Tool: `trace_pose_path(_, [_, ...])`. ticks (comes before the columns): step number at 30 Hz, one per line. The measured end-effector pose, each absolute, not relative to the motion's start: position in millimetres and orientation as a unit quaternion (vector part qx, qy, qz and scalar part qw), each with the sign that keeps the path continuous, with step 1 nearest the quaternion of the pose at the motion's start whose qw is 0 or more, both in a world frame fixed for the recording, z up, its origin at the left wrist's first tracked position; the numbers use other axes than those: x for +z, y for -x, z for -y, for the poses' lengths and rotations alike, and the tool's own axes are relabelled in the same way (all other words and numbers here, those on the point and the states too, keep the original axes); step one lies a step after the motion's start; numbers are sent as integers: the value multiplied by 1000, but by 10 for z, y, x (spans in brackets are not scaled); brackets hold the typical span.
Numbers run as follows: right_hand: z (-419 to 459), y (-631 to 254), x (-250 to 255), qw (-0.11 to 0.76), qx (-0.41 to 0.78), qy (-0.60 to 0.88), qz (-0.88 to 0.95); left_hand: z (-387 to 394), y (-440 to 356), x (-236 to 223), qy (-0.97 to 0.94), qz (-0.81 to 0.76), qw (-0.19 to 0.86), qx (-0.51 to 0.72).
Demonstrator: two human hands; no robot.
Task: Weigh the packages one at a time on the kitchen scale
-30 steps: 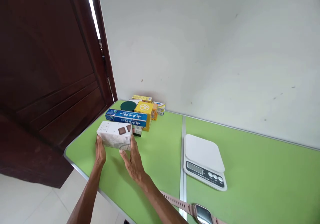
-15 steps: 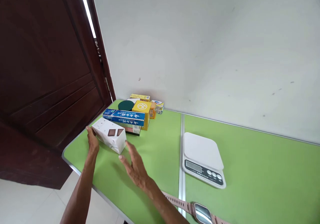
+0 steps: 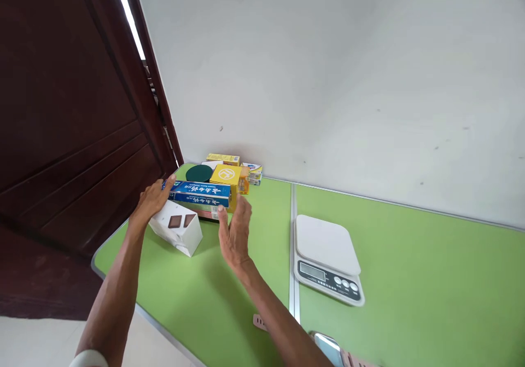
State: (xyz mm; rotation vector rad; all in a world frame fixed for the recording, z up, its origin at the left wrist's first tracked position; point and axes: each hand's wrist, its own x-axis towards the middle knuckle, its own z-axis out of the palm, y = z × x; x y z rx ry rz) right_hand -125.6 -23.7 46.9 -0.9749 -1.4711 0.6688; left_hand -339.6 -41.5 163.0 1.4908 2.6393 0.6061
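Blue carton (image 3: 203,188) against open left hand (image 3: 152,198)

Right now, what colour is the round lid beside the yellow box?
The round lid is dark green, seen best in the head view.

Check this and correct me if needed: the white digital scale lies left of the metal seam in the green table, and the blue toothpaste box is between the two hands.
The scale's side is wrong: in the head view, the white digital scale lies right of the metal seam in the green table. The blue toothpaste box is between the left hand and right hand.
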Motion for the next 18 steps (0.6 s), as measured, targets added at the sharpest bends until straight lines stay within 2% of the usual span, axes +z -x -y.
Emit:
trace_pose_path(4, [197,1357,514,556,363,408,626,394,3304,1665,-482,-859,37,170])
trace_pose_path(10, [305,1144,731,598,384,378,593,502,3105,1873,-481,-852,-7,206])
trace_pose_path(15, [425,551,988,624,392,379,560,698,2588,2007,-516,-793,-27,323])
trace_pose_path(18, [465,16,1039,630,379,426,527,716,2088,1881,-542,-723,25,427])
